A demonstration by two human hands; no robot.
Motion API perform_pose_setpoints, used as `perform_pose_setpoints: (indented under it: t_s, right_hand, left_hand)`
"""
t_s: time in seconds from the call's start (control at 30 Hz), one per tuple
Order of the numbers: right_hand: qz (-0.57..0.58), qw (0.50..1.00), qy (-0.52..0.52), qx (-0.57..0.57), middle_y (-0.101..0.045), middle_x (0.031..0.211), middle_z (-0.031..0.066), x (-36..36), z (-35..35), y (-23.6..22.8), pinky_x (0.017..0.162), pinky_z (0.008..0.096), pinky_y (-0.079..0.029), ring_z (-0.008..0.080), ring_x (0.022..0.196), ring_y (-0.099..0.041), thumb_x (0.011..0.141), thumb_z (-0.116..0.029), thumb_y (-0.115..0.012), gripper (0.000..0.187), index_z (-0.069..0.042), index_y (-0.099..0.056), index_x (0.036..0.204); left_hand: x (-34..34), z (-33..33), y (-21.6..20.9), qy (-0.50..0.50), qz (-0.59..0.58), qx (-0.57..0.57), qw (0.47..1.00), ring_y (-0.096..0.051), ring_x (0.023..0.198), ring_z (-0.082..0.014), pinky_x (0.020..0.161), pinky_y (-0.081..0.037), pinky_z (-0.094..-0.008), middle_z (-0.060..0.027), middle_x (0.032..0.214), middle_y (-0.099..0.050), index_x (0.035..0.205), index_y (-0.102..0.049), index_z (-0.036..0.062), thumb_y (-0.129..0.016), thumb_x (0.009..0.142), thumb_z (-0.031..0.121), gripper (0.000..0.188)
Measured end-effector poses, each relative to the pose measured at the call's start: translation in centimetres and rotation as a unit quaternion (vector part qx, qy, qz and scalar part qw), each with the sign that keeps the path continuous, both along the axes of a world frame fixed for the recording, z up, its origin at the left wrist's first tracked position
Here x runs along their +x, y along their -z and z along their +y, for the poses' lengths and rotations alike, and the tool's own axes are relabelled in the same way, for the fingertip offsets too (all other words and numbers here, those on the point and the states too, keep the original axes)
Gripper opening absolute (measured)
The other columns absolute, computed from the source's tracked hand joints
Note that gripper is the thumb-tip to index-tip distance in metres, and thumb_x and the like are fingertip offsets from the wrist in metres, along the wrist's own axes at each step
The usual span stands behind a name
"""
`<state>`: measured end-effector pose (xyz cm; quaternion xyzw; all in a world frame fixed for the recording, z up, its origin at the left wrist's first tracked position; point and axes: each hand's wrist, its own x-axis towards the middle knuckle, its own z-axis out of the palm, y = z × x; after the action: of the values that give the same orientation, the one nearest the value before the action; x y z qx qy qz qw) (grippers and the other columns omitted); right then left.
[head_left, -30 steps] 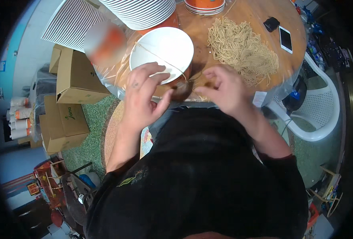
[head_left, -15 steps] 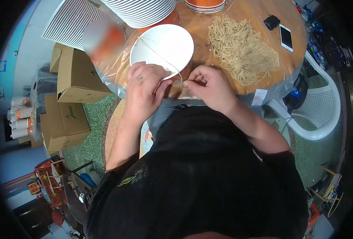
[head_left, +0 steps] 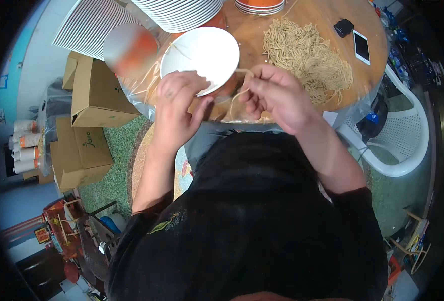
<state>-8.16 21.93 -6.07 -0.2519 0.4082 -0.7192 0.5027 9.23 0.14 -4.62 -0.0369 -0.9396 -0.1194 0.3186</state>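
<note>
From here, the right hand's (head_left: 277, 95) grip pinches a tan cord (head_left: 234, 99). Beside it, the left hand (head_left: 176, 108) rests over the near rim of a white-lined bowl (head_left: 202, 55) on the surface (head_left: 251, 47); whether it's clasping, I can't tell.

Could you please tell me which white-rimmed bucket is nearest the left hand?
The single bucket with its white inside showing; the others nearby are nested in stacks.
</note>
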Motion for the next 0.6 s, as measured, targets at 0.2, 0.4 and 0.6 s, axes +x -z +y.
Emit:
perform_pose_setpoints:
  t_s: [0.2, 0.4, 0.6]
  right_hand:
    - [-0.013, 1.000, 0.016, -0.013, -0.079, 0.102, 0.0067, -0.8, 0.0, -2.2, 0.069, 0.0270, -0.058, 0.0123, 0.082, -0.073, 0.118, -0.029, -0.065, 0.023, -0.007, -0.069, 0.117]
    - [-0.053, 0.998, 0.017, -0.040, -0.079, 0.101, 0.0080, -0.3, 0.1, -2.0, 0.068, 0.0283, -0.056, 0.0138, 0.080, -0.072, 0.117, -0.029, -0.065, 0.023, -0.006, -0.068, 0.117]
    - [-0.096, 0.993, -0.023, -0.071, -0.080, 0.107, 0.0077, -0.6, 1.1, -2.0, 0.073, 0.0310, -0.061, 0.0140, 0.085, -0.073, 0.119, -0.030, -0.065, 0.026, -0.004, -0.070, 0.124]
  left_hand:
    - [1.3, 3.5, -0.2, 0.048, 0.084, 0.155, 0.983, -0.071, 0.108, -0.0354, 0.095, -0.058, -0.0463, -0.0194, 0.124, -0.074, 0.133, -0.071, -0.0009, -0.101, 0.082, 0.028, 0.066]
    - [-0.5, 7.2, -0.2, 0.007, 0.024, 0.240, 0.971, -0.071, 0.093, -0.0238, 0.082, -0.060, -0.0350, -0.0155, 0.125, -0.076, 0.140, -0.070, 0.0000, -0.100, 0.085, 0.011, 0.064]
    - [-1.3, 7.4, -0.2, 0.010, -0.012, 0.279, 0.960, -0.072, 0.081, -0.0231, 0.073, -0.059, -0.0346, -0.0122, 0.110, -0.080, 0.120, -0.077, 0.0010, -0.090, 0.094, 0.003, 0.029]
